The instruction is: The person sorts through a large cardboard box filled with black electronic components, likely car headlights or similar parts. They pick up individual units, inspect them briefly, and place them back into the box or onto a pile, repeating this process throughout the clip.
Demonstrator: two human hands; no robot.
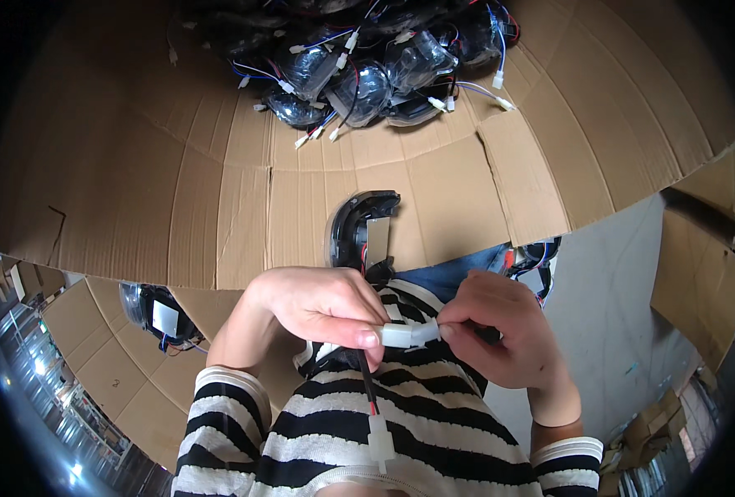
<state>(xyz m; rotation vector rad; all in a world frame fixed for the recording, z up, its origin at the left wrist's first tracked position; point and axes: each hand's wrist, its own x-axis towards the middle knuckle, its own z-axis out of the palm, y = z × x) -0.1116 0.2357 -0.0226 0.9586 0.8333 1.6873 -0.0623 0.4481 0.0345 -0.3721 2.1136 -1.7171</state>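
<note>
In front of my striped shirt, my left hand (324,311) is closed, pinching a white plastic connector (396,335) between thumb and fingers. A paler, translucent white piece (425,333) meets the connector's right end; whether the two are joined I cannot tell. The thumb and forefinger of my right hand (500,331) pinch that piece's outer end. Below my left hand hangs a black cable (368,383) with red wire showing, ending in another white connector (381,439). Just beyond my left hand, a curved black lamp-like housing (351,228) lies at the cardboard's near edge, its lower part hidden.
Brown cardboard (309,199) spreads ahead. At its far side lies a pile of plastic-wrapped black units (363,91) with wires and white connectors. Similar units sit lower left (164,319) and right (540,253). More cardboard (703,273) stands at the right above grey floor (591,306).
</note>
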